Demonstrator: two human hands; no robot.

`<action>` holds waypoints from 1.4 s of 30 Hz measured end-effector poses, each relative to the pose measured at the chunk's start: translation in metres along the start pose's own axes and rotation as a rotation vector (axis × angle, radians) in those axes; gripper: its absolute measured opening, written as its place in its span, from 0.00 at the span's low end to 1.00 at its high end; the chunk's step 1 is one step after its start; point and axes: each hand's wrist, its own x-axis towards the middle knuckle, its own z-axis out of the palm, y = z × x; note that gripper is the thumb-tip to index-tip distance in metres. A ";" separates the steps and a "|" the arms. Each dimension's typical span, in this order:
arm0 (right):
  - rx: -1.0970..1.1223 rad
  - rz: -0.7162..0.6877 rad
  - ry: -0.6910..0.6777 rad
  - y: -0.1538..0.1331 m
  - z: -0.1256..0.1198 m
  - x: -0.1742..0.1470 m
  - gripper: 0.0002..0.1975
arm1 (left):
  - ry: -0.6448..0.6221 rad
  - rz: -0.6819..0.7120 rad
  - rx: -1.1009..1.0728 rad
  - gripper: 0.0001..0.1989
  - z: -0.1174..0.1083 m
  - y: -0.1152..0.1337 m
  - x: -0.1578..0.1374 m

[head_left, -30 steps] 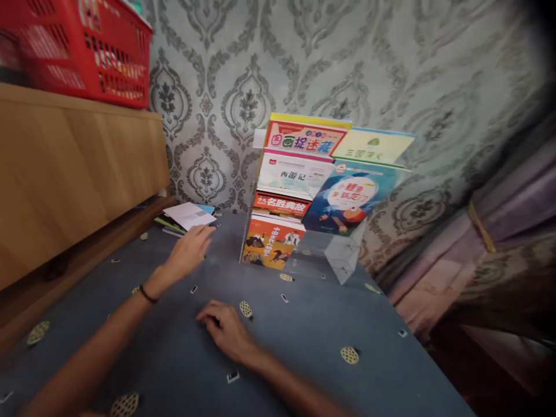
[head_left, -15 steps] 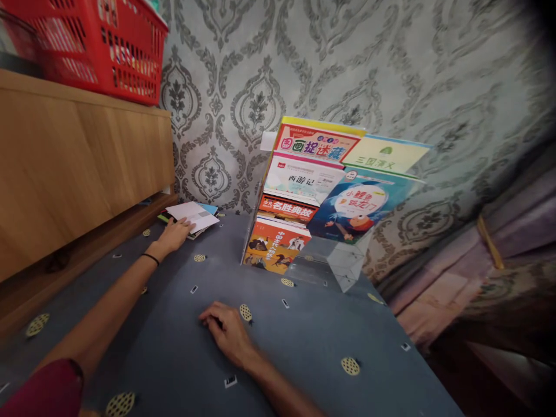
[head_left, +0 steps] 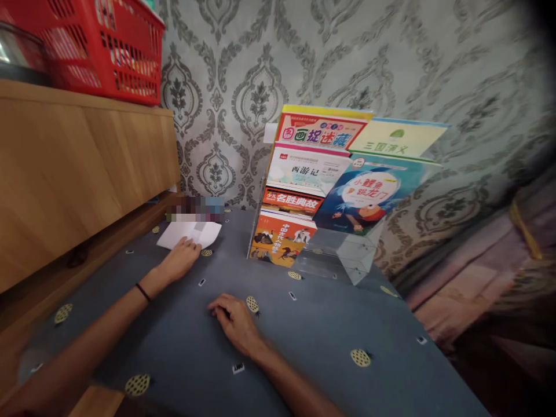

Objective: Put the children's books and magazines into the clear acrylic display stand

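Observation:
My left hand (head_left: 182,258), a dark band round its wrist, grips the near edge of a white booklet (head_left: 204,233) with a grey patch on it. Its fingers lie over the top, and the thumb is hidden. Just behind the booklet is a pile of other books (head_left: 195,209), blurred by pixelation. My right hand (head_left: 237,324) rests on the dark blue tabletop cover (head_left: 304,341), fingers loosely curled, the thumb apart from them, nothing held. To its upper right stands a clear book rack (head_left: 356,255) with several colourful books (head_left: 284,238) in tiers.
A wooden cabinet (head_left: 87,179) runs along the left, with a red plastic basket (head_left: 130,52) on top. Patterned wallpaper (head_left: 212,168) covers the wall behind. A pinkish curtain (head_left: 469,278) hangs past the right edge of the table.
My left hand has drawn the white booklet toward me, off the pile behind it. My right hand stays curled on the cover. The view has shifted slightly.

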 end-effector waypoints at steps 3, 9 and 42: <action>0.012 -0.056 0.113 -0.003 -0.002 -0.001 0.17 | -0.078 0.051 -0.021 0.17 -0.009 0.034 -0.015; -0.061 -0.302 0.371 -0.014 -0.023 -0.005 0.17 | -0.094 0.172 -0.234 0.13 -0.023 0.106 -0.036; -0.784 0.184 -0.111 0.016 -0.037 0.010 0.20 | 0.093 -0.038 -0.322 0.12 0.017 0.075 -0.020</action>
